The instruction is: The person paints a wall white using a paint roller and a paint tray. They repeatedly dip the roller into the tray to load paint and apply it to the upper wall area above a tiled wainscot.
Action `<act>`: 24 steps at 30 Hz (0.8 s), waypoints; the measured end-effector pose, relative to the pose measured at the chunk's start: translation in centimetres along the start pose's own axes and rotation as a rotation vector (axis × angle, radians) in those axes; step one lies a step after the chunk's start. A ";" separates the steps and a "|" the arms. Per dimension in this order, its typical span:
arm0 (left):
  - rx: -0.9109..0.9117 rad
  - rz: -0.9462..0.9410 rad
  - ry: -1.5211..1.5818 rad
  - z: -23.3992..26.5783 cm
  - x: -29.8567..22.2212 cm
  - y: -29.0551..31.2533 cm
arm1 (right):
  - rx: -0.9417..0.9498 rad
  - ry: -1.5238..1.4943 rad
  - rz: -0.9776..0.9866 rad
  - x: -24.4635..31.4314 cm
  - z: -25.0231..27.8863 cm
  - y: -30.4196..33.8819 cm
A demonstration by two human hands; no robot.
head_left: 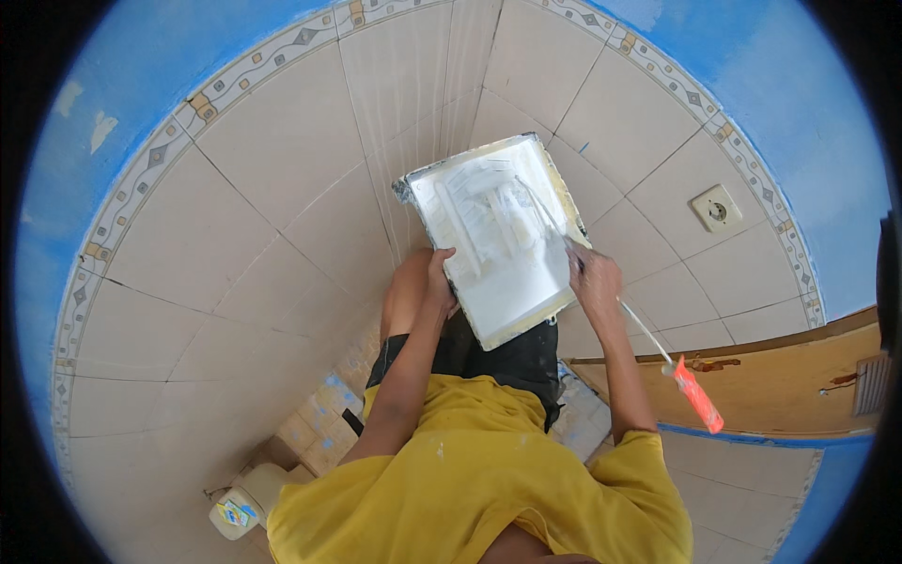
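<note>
Yellow shirt cloth (489, 479), placed nearest the camera, is seen from above across the lower part of the view. Beyond it, the corner is formed by walls of pale tiles (272, 169), on which whitish vertical streaks are seen close to the corner. Above the tiles, the wall is covered with blue paint (799, 103), from which it is divided by a patterned border (305, 38). At the right, a brown panel (780, 376) is set along the wall. At the centre, a rectangular tray (531, 320) is held tilted over the dark shorts (536, 362); whether it is also supported by the legs cannot be told. Its inside is coated with white paint (526, 282). By the left grip (442, 273), the tray's left edge is clasped, with the thumb laid over the rim. A paint roller (697, 397) is held slantwise, its orange handle pointed toward the lower right and its thin rod extended over the tray; its far end is hardly distinguished from the paint. By the right grip (597, 277), the rod is pinched just beside the tray's right edge; contact with that edge cannot be confirmed. Farther right, a cream socket (716, 208) is mounted among the tiles.
</note>
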State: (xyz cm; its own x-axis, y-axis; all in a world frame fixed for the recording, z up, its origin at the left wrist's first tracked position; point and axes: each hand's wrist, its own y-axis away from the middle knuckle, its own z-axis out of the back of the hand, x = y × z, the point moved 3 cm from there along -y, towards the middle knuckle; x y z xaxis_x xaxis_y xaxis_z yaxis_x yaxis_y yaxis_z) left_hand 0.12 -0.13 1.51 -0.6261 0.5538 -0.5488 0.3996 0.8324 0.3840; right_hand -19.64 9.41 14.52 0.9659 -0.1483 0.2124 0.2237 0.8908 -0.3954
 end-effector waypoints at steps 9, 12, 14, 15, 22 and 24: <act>-0.038 0.005 0.051 1.7 1.1 -0.6 | 0.159 -0.008 -0.010 -3.5 -1.7 5.2; -0.033 -0.008 0.093 1.5 1.1 -0.4 | 0.169 -0.004 -0.054 -4.5 -0.2 9.6; -0.067 -0.002 0.075 1.1 0.9 0.0 | 0.160 -0.004 -0.100 -4.5 0.9 10.7; -0.037 -0.003 0.084 1.2 0.9 -0.2 | 0.159 0.014 -0.123 -4.3 1.5 10.8; -0.009 -0.022 0.035 0.4 0.1 -0.3 | -0.018 -0.003 -0.134 -2.6 0.3 5.1; -0.032 0.003 0.025 0.3 -0.1 -0.4 | -0.030 -0.127 -0.103 -2.0 -1.6 3.3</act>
State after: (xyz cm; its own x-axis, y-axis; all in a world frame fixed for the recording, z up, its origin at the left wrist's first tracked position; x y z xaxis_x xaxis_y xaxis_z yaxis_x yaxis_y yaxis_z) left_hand 0.20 -0.46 1.20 -0.6415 0.5550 -0.5295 0.3798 0.8295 0.4094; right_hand -20.60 11.98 11.40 0.9137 -0.1807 0.3641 0.3264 0.8601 -0.3921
